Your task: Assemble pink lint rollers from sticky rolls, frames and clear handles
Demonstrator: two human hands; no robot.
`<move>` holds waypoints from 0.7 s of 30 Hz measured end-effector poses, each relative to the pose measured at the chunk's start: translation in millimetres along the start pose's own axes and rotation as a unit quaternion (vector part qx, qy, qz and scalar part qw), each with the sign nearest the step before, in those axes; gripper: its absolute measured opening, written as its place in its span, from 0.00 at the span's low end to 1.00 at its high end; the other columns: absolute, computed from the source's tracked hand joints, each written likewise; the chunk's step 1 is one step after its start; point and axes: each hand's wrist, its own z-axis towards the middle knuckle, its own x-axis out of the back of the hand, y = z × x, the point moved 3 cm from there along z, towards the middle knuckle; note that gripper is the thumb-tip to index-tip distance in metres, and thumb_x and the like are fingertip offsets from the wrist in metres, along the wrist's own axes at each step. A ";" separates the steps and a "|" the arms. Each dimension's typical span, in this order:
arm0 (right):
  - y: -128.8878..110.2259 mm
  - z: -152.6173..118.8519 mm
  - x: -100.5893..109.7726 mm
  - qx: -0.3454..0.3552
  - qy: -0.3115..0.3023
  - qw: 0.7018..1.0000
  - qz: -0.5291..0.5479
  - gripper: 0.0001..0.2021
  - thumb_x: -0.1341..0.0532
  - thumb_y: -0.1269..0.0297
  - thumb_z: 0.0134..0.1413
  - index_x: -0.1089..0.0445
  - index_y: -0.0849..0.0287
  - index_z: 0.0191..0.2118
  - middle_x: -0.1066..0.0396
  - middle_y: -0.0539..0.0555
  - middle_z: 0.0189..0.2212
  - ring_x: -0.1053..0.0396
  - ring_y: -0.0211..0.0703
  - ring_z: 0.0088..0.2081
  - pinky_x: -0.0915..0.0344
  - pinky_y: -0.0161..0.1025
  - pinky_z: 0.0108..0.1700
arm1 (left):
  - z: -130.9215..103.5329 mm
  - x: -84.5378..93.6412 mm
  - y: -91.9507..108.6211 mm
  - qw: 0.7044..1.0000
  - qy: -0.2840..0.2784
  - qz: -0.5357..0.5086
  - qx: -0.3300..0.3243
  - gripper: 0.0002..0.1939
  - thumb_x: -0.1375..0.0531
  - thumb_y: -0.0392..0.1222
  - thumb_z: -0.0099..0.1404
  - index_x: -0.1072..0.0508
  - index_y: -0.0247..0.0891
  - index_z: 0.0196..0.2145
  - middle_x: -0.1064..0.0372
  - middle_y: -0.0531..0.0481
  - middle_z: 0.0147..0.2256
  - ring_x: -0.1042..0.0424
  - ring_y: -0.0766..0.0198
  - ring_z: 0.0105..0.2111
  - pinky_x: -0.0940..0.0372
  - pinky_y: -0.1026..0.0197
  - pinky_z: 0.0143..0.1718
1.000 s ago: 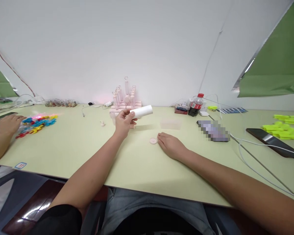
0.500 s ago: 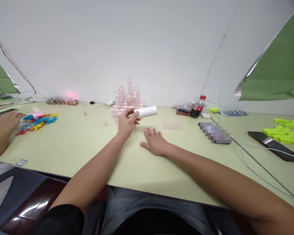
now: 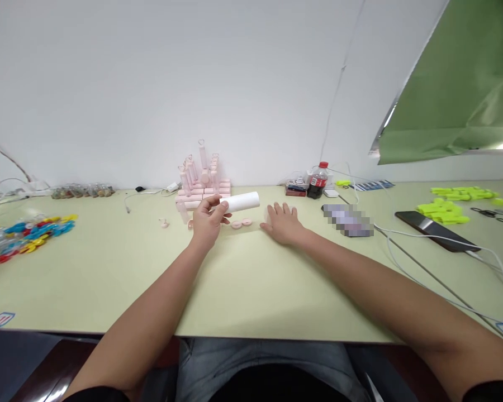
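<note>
My left hand is closed on one end of a white tube, holding it above the table and tilted slightly up to the right. My right hand lies on the table with its fingers spread, right of two small round pink pieces. Behind my left hand, several pink tubes with loops stand upright, and others lie stacked near the wall. A small pink piece rests on the table to the left.
At the right are a cola bottle, a pixelated phone, a black phone with white cables and neon yellow bundles. Colourful pieces lie at the left, bagged items behind them.
The view has turned to the right. My right hand has moved right, off the spot by the small pink pieces, which now show. The other person's hands have left the view.
</note>
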 end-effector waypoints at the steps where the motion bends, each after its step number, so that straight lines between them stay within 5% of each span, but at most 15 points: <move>1: 2.3 -2.3 -1.8 0.008 0.006 1.000 0.006 0.36 0.50 0.47 0.62 0.51 0.65 0.68 0.57 0.69 0.70 0.62 0.69 0.69 0.62 0.67 0.64 | -0.8 -0.9 -0.7 1.000 -0.006 0.001 0.004 0.24 0.31 0.53 0.52 0.29 0.36 0.42 0.31 0.47 0.40 0.24 0.65 0.26 0.29 0.64 0.21; 4: -0.9 -11.8 0.2 0.023 0.066 0.994 0.081 0.35 0.48 0.49 0.61 0.51 0.66 0.68 0.59 0.69 0.70 0.66 0.68 0.70 0.63 0.65 0.66 | -5.2 -5.5 -6.1 0.999 -0.024 -0.014 0.027 0.25 0.31 0.53 0.52 0.30 0.36 0.42 0.30 0.48 0.39 0.24 0.65 0.26 0.29 0.64 0.22; 6: -8.2 -19.6 7.7 0.053 0.121 0.970 0.204 0.36 0.45 0.50 0.59 0.49 0.65 0.67 0.53 0.69 0.69 0.60 0.65 0.69 0.57 0.62 0.66 | -11.3 -12.0 -12.9 0.996 -0.035 -0.053 0.065 0.26 0.31 0.55 0.52 0.31 0.36 0.41 0.29 0.48 0.38 0.23 0.64 0.27 0.28 0.65 0.23; 9: -16.9 -29.0 19.8 0.097 0.131 0.868 0.470 0.33 0.42 0.47 0.55 0.41 0.60 0.62 0.33 0.64 0.56 0.33 0.57 0.55 0.35 0.55 0.55 | -25.6 -27.9 -24.0 0.983 -0.077 -0.105 0.133 0.27 0.31 0.56 0.53 0.34 0.36 0.42 0.28 0.47 0.36 0.22 0.61 0.31 0.27 0.64 0.25; 11: -13.2 -31.5 28.2 0.085 0.135 0.799 0.579 0.30 0.39 0.46 0.51 0.37 0.61 0.55 0.27 0.60 0.44 0.28 0.50 0.42 0.29 0.49 0.44 | -35.9 -38.6 -28.0 0.976 -0.112 -0.102 0.157 0.28 0.32 0.56 0.54 0.35 0.36 0.44 0.28 0.45 0.40 0.21 0.59 0.33 0.26 0.63 0.26; 13: 4.3 -31.1 39.7 0.052 0.196 0.775 0.598 0.29 0.34 0.48 0.45 0.34 0.62 0.50 0.27 0.57 0.39 0.29 0.47 0.36 0.29 0.46 0.40 | -43.7 -45.1 -28.5 0.976 -0.132 -0.070 0.162 0.30 0.33 0.56 0.56 0.36 0.38 0.49 0.30 0.42 0.47 0.22 0.59 0.35 0.26 0.62 0.26; 15: 34.6 -29.6 52.4 0.002 0.304 0.774 0.556 0.27 0.34 0.51 0.43 0.34 0.60 0.48 0.27 0.56 0.39 0.30 0.46 0.36 0.31 0.45 0.41 | -47.8 -47.1 -26.8 0.977 -0.144 -0.023 0.158 0.30 0.34 0.57 0.58 0.36 0.40 0.52 0.35 0.39 0.53 0.22 0.59 0.36 0.26 0.62 0.24; 17: 67.5 -27.2 60.0 -0.068 0.383 0.802 0.453 0.24 0.34 0.52 0.44 0.33 0.58 0.46 0.27 0.55 0.37 0.30 0.46 0.35 0.33 0.45 0.41 | -49.2 -47.0 -25.5 0.973 -0.167 0.022 0.156 0.27 0.36 0.58 0.59 0.33 0.39 0.50 0.36 0.40 0.53 0.23 0.59 0.36 0.27 0.62 0.23; 21: 105.8 -15.6 45.4 -0.153 0.326 0.880 0.310 0.21 0.35 0.51 0.47 0.30 0.59 0.44 0.26 0.57 0.37 0.30 0.49 0.36 0.35 0.45 0.41 | -49.2 -45.7 -29.5 0.962 -0.211 0.069 0.157 0.22 0.36 0.58 0.58 0.28 0.36 0.40 0.33 0.42 0.46 0.24 0.61 0.34 0.28 0.62 0.24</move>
